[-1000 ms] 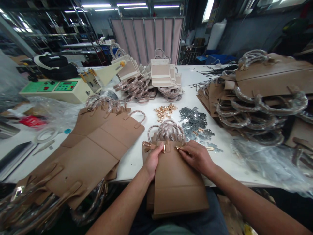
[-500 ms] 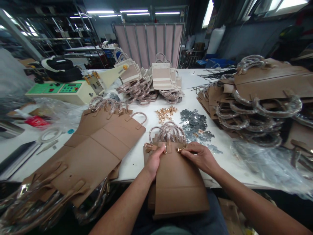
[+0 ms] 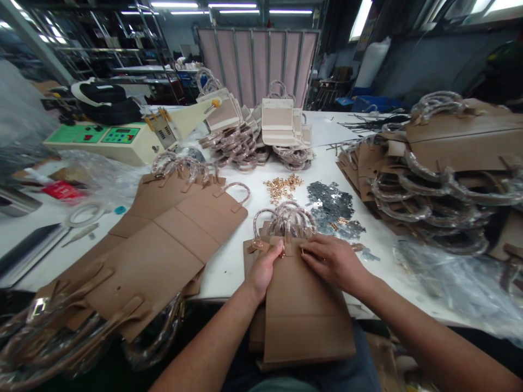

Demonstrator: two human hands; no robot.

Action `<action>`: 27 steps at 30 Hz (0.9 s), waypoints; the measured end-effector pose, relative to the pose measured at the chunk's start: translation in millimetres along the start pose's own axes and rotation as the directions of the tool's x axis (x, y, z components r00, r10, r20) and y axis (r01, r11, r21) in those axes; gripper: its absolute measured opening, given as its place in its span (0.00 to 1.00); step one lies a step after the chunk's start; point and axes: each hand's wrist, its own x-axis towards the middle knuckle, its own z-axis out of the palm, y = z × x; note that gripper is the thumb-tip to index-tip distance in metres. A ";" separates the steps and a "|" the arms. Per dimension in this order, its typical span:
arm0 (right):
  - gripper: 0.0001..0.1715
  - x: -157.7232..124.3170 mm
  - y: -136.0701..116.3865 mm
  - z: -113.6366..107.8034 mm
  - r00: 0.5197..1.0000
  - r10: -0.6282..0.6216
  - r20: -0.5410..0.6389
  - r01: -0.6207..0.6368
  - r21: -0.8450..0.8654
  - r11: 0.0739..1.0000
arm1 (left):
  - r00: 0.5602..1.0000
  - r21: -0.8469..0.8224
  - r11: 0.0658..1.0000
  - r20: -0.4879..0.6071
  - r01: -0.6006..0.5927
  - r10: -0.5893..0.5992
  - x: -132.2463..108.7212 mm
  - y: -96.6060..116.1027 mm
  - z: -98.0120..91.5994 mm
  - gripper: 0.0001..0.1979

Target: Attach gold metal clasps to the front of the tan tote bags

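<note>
Pinching what seems a small gold fitting [image 3: 303,251], the right hand [image 3: 337,261] could let it slip if the left hand [image 3: 260,273], gripping the brown panel [image 3: 308,294] near its top, loosens; overhanging the surface [image 3: 220,275], that panel might sag askew.

Head cam — fwd, angled down

Flat brown bag [image 3: 308,305], gold fittings [image 3: 283,251] near its top, lower part beyond the table edge [image 3: 217,297]

Brown panels [image 3: 183,234] and the bag [image 3: 308,302] flank a passable strip of tabletop [image 3: 224,269].
</note>
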 end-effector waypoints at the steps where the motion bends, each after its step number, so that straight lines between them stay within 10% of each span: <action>1: 0.11 -0.6 -0.3 2.3 1.000 -0.005 -0.010 0.004 -0.013 1.000 | 1.000 -0.006 1.000 0.004 0.006 -0.006 0.2 -0.1 -0.1 0.23; 27: 0.02 1.9 3.2 -3.3 0.993 0.089 0.073 -0.104 0.246 0.964 | 0.997 0.066 0.996 -0.038 -0.067 0.070 1.5 -3.5 -1.9 0.23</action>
